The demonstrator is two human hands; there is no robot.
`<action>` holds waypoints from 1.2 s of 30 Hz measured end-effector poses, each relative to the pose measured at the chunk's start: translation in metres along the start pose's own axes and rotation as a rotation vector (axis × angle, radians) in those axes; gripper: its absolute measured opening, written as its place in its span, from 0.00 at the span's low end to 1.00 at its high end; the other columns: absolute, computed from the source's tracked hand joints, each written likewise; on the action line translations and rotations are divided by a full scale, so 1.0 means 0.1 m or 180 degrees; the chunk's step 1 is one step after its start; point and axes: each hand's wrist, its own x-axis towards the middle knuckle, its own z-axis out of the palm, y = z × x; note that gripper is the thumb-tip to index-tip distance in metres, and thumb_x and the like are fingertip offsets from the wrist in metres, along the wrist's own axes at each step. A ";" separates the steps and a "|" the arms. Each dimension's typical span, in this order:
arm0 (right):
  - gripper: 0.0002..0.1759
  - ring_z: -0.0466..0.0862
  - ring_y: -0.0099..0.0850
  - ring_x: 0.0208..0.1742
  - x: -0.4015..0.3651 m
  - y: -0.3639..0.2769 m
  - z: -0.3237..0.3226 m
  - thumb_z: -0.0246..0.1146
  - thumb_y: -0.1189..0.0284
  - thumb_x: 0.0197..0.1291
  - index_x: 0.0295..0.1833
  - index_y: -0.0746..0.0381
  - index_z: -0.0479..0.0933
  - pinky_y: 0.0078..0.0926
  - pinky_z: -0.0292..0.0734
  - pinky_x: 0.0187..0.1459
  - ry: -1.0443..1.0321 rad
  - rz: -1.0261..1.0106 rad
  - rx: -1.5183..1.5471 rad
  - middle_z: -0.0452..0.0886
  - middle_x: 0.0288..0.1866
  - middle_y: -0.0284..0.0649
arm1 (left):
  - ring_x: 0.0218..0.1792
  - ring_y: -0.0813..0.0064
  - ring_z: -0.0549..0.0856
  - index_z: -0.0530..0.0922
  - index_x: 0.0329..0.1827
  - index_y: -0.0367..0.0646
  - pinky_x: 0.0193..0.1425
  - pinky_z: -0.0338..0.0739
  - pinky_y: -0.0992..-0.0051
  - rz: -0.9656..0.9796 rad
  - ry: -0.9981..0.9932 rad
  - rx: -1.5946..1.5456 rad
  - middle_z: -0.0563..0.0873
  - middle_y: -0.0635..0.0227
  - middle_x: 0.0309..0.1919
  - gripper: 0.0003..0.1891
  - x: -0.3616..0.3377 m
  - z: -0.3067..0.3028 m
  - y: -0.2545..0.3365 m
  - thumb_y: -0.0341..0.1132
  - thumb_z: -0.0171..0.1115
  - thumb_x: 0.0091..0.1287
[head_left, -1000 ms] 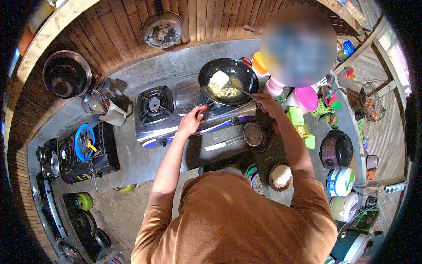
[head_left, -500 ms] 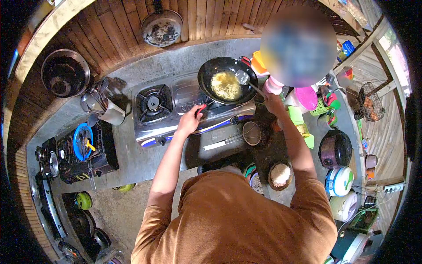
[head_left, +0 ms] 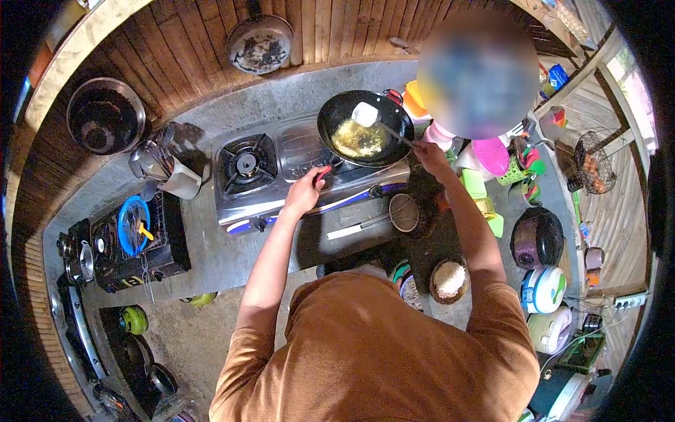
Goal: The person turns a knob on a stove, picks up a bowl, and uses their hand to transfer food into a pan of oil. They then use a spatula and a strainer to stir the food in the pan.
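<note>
A black wok (head_left: 336, 116) sits over the right burner of a metal gas stove (head_left: 295, 144). In it lies a yellow, egg-like food (head_left: 358, 138) in shiny oil. My left hand (head_left: 303, 193) is closed round the wok's red handle (head_left: 322, 174) at the front left. My right hand (head_left: 430, 157) grips the handle of a spatula (head_left: 365, 114), whose bright blade is over the far part of the wok, just beyond the food.
A strainer (head_left: 403, 212) lies on the counter before the stove. The left burner (head_left: 246, 164) carries no pan. Rice in a bowl (head_left: 448, 280) stands at lower right. A utensil holder (head_left: 181, 181) and a second stove (head_left: 140, 271) are at left; plastic containers (head_left: 473, 184) crowd the right.
The spatula blade has swung left and up from the wok's right side to its far side. My right hand has shifted slightly, while my left stays on the handle.
</note>
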 end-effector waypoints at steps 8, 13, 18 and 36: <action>0.15 0.81 0.53 0.43 0.25 0.06 0.00 0.53 0.71 0.62 0.50 0.65 0.78 0.45 0.75 0.46 0.0570 -0.0172 -0.1463 0.81 0.41 0.55 | 0.48 0.49 0.82 0.71 0.61 0.64 0.49 0.76 0.58 -0.0033 -0.0035 0.0009 0.83 0.53 0.46 0.18 0.00 -0.01 0.02 0.44 0.56 0.68; 0.16 0.78 0.34 0.27 0.50 0.42 0.24 0.53 0.67 0.65 0.53 0.62 0.77 0.33 0.73 0.27 -0.0052 -0.0398 -0.0649 0.80 0.31 0.41 | 0.49 0.50 0.81 0.71 0.61 0.63 0.51 0.75 0.59 -0.0112 -0.0088 -0.0009 0.83 0.54 0.47 0.18 0.01 -0.02 0.02 0.43 0.55 0.68; 0.15 0.64 0.15 0.19 0.16 -0.18 0.06 0.55 0.66 0.66 0.54 0.60 0.78 0.16 0.57 0.16 -0.0760 0.0756 0.1161 0.70 0.23 0.27 | 0.47 0.49 0.81 0.71 0.61 0.60 0.50 0.76 0.58 0.0041 0.0022 -0.0024 0.83 0.53 0.45 0.18 0.00 -0.01 0.02 0.41 0.55 0.67; 0.20 0.79 0.57 0.45 -0.28 -0.11 -0.39 0.53 0.74 0.61 0.60 0.55 0.74 0.46 0.76 0.47 0.0224 0.0087 -0.1331 0.79 0.46 0.57 | 0.49 0.49 0.81 0.70 0.62 0.63 0.51 0.76 0.58 0.0019 -0.0033 -0.0014 0.82 0.54 0.48 0.19 -0.02 -0.03 0.04 0.43 0.55 0.68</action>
